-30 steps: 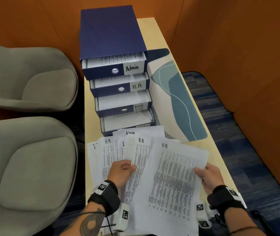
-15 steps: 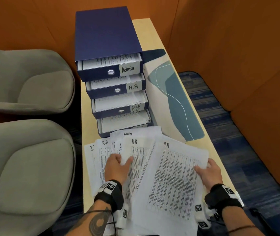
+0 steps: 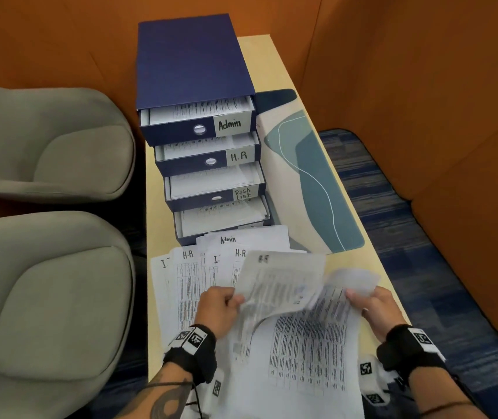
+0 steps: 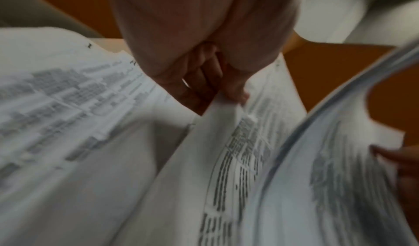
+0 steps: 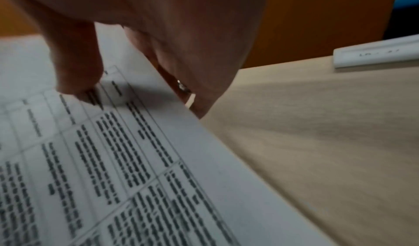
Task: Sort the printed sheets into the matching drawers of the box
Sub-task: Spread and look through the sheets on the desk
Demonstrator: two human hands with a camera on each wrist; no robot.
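A dark blue drawer box stands on the pale table with its drawers pulled out stepwise, labelled Admin, H.R and Task List; the lowest drawer has its label hidden. Printed sheets lie fanned in front of the box. My left hand pinches the edge of a blurred sheet lifted off the pile. My right hand holds the right edge of a printed sheet, thumb on top, fingers beneath.
Two grey upholstered chairs stand left of the table. A teal and cream desk mat lies right of the box. Orange walls close in behind and to the right. A white flat object lies on the table's right side.
My left hand moved right and took hold of the top H.R sheet, which now lifts and curls off the pile. My right hand stayed at the right edge of the sheets.
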